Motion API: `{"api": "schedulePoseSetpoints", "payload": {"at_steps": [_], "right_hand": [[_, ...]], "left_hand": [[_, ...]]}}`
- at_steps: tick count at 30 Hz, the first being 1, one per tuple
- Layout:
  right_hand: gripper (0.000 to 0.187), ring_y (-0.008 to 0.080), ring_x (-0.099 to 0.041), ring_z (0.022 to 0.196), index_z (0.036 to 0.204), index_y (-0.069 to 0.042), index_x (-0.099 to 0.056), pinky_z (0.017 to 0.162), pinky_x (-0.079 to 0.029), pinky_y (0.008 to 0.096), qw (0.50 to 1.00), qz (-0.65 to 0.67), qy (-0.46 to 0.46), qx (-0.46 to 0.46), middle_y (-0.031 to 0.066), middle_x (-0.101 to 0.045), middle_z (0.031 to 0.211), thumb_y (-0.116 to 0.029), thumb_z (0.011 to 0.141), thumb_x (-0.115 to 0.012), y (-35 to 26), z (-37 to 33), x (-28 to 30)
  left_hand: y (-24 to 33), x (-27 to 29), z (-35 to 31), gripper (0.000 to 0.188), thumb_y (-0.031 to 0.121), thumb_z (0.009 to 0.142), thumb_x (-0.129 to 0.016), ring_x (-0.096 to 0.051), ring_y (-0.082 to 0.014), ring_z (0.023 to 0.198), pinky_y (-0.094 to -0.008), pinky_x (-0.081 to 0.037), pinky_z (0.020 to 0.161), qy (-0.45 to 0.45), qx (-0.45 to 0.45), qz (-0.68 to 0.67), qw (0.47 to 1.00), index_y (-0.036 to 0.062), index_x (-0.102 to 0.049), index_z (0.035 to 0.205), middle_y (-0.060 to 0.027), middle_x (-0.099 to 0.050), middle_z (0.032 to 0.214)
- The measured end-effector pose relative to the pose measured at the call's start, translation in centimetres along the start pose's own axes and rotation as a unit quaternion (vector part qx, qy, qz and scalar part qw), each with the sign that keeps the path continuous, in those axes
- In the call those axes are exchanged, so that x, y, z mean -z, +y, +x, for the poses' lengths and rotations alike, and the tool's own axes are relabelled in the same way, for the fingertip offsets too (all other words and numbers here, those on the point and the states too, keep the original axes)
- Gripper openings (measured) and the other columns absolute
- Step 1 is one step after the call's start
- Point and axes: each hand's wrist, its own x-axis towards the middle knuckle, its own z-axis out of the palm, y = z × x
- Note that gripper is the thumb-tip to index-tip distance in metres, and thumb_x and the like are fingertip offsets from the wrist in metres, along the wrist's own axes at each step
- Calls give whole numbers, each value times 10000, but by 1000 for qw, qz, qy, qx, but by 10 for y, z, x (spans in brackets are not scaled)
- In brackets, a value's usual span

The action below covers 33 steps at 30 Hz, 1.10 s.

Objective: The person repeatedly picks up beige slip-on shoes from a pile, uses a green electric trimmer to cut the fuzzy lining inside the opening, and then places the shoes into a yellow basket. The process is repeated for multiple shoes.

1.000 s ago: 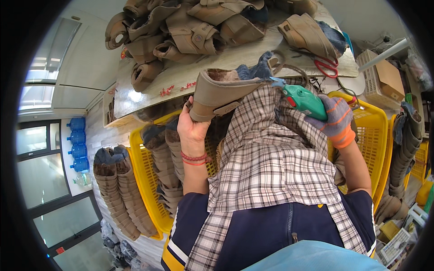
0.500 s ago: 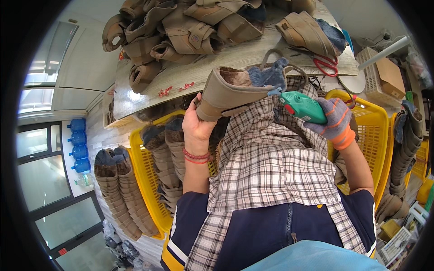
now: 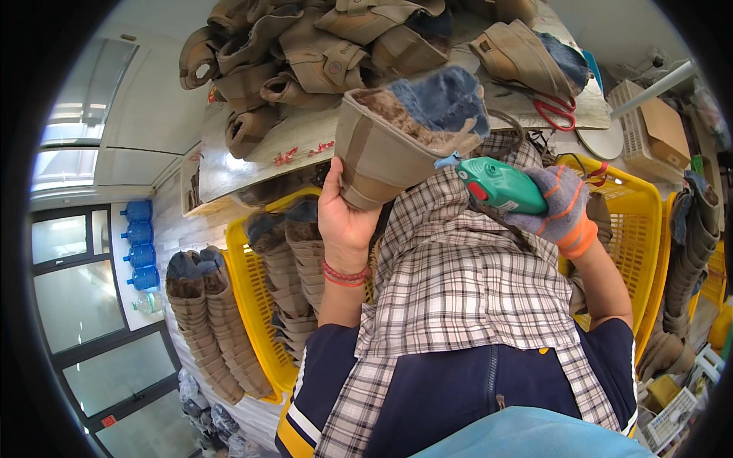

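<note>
My bare left hand [image 3: 350,210] grips a brown shoe upper [image 3: 397,164] by its lower side, thumb on the outside, and holds it up over my lap. The upper is lined with brown and blue fur, and its opening faces up. In my gloved right hand [image 3: 560,210] is a green handheld power trimmer [image 3: 500,185] with a red button and a small bluish tip. That tip points at the upper's lower right edge, slightly apart from it. A checked apron [image 3: 466,305] covers my lap beneath both hands.
Several more uppers [image 3: 321,61] lie heaped on the table [image 3: 252,172]. Red-handled scissors [image 3: 556,112] rest near its right edge. Yellow baskets [image 3: 248,305] with stacked uppers stand left of me, and another yellow basket [image 3: 637,206] stands right. Further stacks [image 3: 202,328] stand beside the left basket.
My left hand has turned and raised the upper, so more of its fur lining and side shows. The trimmer has shifted slightly left and down, and its tip has come away from the upper's edge.
</note>
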Motion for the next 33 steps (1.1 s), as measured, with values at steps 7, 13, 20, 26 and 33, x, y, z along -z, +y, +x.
{"api": "schedulePoseSetpoints", "payload": {"at_steps": [7, 13, 20, 26, 33], "right_hand": [[493, 287, -599, 628, 927, -53, -625, 571, -478, 352, 991, 120, 10, -62, 112, -618, 717, -359, 592, -818, -14, 6, -11], [491, 179, -632, 629, 976, -2, -616, 578, -496, 281, 966, 215, -9, -142, 116, -646, 738, -329, 660, -801, -23, 11, -22], [488, 145, -627, 616, 992, 8, -608, 575, -494, 263, 942, 290, 23, -166, 100, -646, 713, -313, 675, -795, -30, 23, -28], [479, 156, -627, 618, 1004, 17, -595, 572, -492, 278, 946, 266, 66, -176, 120, -646, 714, -320, 711, -769, -28, 24, -32], [449, 133, -625, 632, 997, 19, -599, 570, -487, 264, 915, 310, 100, -239, 114, -650, 721, -311, 735, -755, -29, 28, -33]], "left_hand": [[-9, -2, -10, 407, 161, 924, -507, -420, -261, 1237, -481, -316, 1048, -80, -124, 143, 979, 93, -422, 1316, -77, -451, 1342], [-15, -1, -8, 435, 85, 911, -513, -442, -246, 1219, -462, -354, 1032, -158, -179, 265, 934, 85, -396, 1329, -70, -452, 1337], [-26, 2, -3, 381, 40, 896, -538, -514, -214, 1132, -373, -411, 968, -159, -230, 376, 883, 32, -462, 1270, -82, -527, 1251], [-35, 9, 3, 304, 95, 887, -592, -525, -154, 1028, -271, -393, 901, -77, -291, 614, 730, -26, -531, 1160, -93, -576, 1154], [-38, -8, 13, 273, 61, 821, -606, -482, -382, 1075, -473, -330, 954, -131, -455, 825, 308, -26, -585, 1079, -198, -537, 1148]]}}
